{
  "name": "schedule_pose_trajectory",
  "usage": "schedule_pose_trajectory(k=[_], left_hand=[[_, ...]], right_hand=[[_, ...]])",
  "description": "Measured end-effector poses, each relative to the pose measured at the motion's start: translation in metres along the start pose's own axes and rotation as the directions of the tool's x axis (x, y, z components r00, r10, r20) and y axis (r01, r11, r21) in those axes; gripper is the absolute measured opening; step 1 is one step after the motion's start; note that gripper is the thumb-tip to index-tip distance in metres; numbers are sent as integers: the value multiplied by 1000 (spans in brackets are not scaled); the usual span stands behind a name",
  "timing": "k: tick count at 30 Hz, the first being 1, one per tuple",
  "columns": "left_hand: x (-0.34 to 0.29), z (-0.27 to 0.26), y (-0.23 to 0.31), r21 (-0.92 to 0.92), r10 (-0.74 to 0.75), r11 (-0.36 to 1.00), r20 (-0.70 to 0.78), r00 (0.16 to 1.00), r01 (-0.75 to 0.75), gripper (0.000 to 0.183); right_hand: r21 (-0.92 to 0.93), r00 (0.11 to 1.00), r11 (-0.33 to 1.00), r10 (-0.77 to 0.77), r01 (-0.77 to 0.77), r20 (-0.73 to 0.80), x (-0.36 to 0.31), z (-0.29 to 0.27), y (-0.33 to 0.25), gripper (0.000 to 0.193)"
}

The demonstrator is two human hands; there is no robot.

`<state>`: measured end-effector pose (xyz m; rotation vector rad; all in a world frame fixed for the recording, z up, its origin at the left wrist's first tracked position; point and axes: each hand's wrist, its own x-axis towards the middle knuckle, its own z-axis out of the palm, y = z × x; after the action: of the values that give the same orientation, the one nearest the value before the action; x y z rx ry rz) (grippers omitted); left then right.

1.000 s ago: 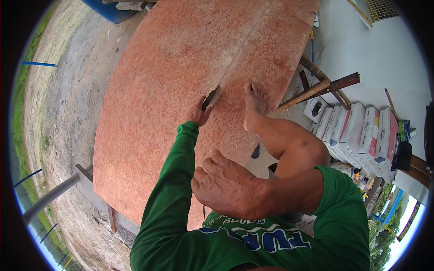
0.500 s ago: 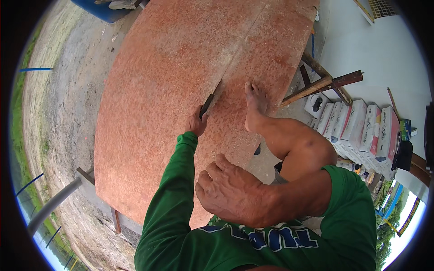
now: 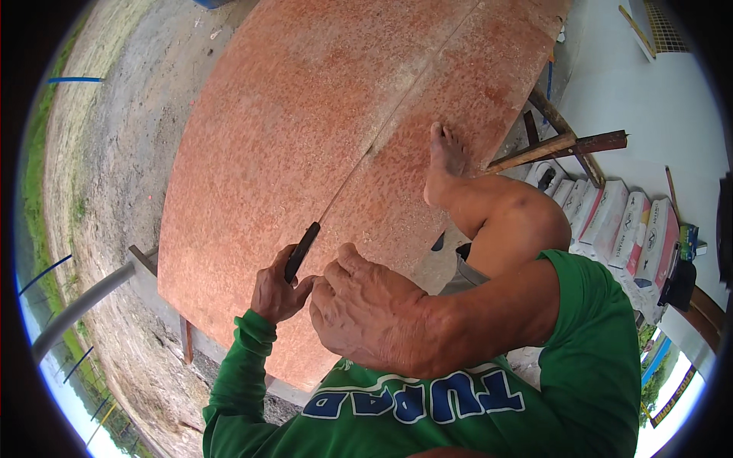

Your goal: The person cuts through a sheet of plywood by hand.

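Observation:
A large reddish-brown sheet of board (image 3: 244, 183) spreads out in front of me, with a thin straight seam running lengthwise across it. My left hand (image 3: 279, 286) is wrapped round a black-handled cutting tool (image 3: 302, 252). The handle lines up with the seam at its near end; I cannot make out the blade's exact shape. Beside it, my right hand (image 3: 366, 305) is back-up with its fingers curled, close to the left thumb. Its palm and fingertips are hidden. My bare foot (image 3: 447, 156) is planted on the board, right of the seam.
Wooden braces (image 3: 561, 141) stick out by the board's right edge. Behind them several white sacks (image 3: 607, 221) are stacked against a pale wall (image 3: 611, 91). To the left lie bare ground (image 3: 114, 191) and a grey pipe (image 3: 84, 309).
My left hand has drawn the tool back along the seam toward me, down and left. My right hand has shifted slightly left, and the two hands are now close together.

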<state>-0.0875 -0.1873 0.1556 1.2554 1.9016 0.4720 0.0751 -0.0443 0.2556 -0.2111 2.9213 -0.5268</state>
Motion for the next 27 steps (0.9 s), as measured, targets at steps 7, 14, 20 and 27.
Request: schedule_pose_trajectory(k=[7, 14, 20, 27], left_hand=[[34, 24, -13, 120, -222, 970, 84, 971, 212, 42], [156, 102, -39, 107, -156, 981, -32, 987, 159, 39], [70, 57, -20, 84, -213, 975, 67, 975, 208, 40], [28, 39, -26, 97, -267, 961, 98, 959, 258, 40]], right_hand=[[168, 971, 980, 68, -108, 227, -30, -16, 7, 33], [162, 988, 978, 120, -133, 93, -31, -12, 4, 33], [224, 981, 968, 70, -111, 182, -36, -10, 28, 29], [361, 976, 907, 210, -216, 58, -47, -17, 25, 30]])
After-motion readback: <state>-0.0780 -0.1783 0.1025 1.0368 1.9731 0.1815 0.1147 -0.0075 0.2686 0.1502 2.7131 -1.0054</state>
